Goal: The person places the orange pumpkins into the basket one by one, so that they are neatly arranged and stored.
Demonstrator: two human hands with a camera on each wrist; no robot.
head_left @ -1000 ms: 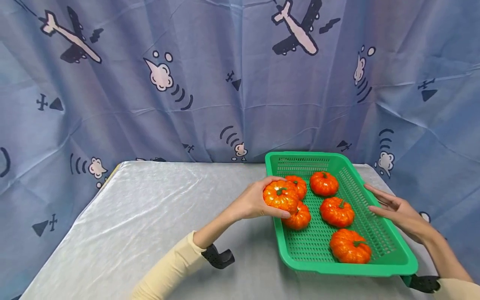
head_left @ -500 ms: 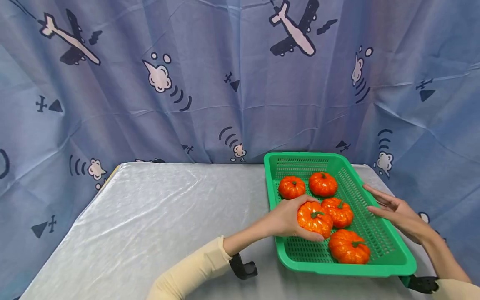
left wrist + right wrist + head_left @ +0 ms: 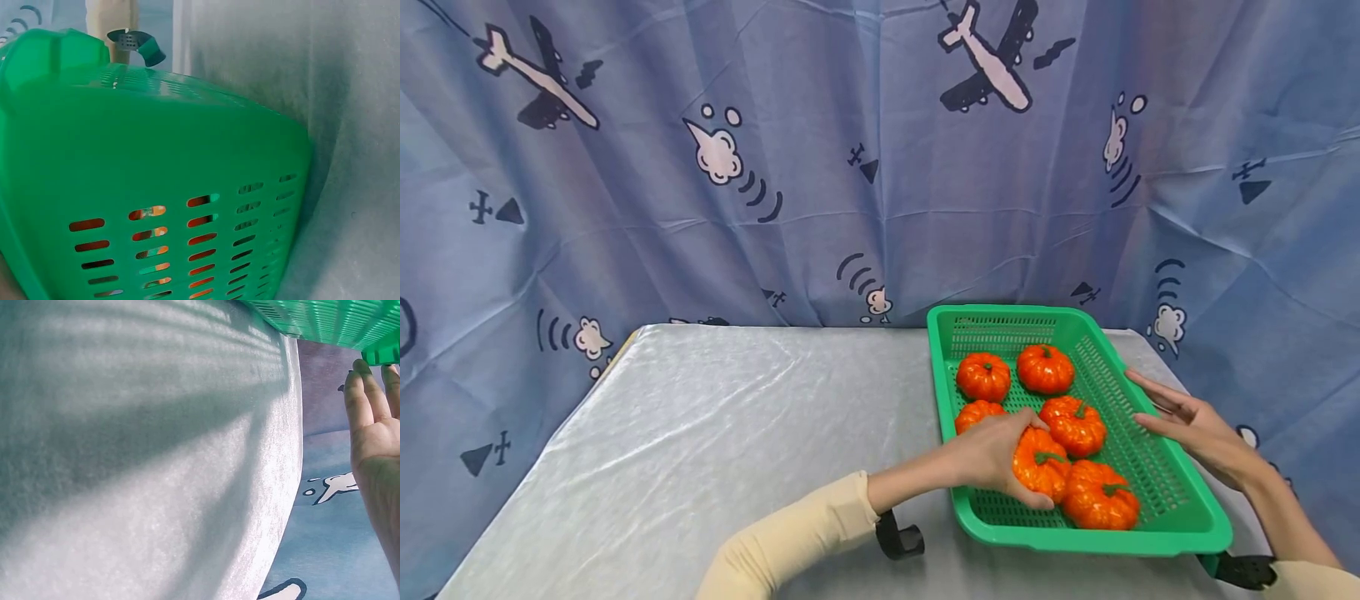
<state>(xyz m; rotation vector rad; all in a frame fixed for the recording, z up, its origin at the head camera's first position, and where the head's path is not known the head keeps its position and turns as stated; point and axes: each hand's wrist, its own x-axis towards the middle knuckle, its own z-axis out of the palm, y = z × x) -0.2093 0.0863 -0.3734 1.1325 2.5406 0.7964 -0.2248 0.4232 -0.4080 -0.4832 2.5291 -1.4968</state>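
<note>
My left hand (image 3: 996, 454) grips a glossy orange pumpkin (image 3: 1043, 468) with a green stem, low inside the green plastic basket (image 3: 1097, 540). Close against the held pumpkin, the front-right pumpkin (image 3: 1101, 495) lies on its side, stem to the right. Another pumpkin (image 3: 979, 412) is partly hidden behind my left hand. My right hand (image 3: 1202, 433) stays at the basket's right rim with its fingers extended. In the right wrist view, the fingertips of that hand (image 3: 378, 425) reach the rim's underside. The left wrist view shows mostly the basket's slotted wall (image 3: 169, 156), which hides the left hand's hold.
Further pumpkins sit in the basket: one at back left (image 3: 983, 377), one at back right (image 3: 1046, 369), one at middle right (image 3: 1072, 426). The basket stands on the right of a table with a whitish cloth (image 3: 700, 433). A blue patterned curtain (image 3: 820, 167) hangs behind.
My left hand has carried the pumpkin from the basket's left wall rightward and toward the front, down beside the front-right pumpkin. The right hand keeps its place at the rim.
</note>
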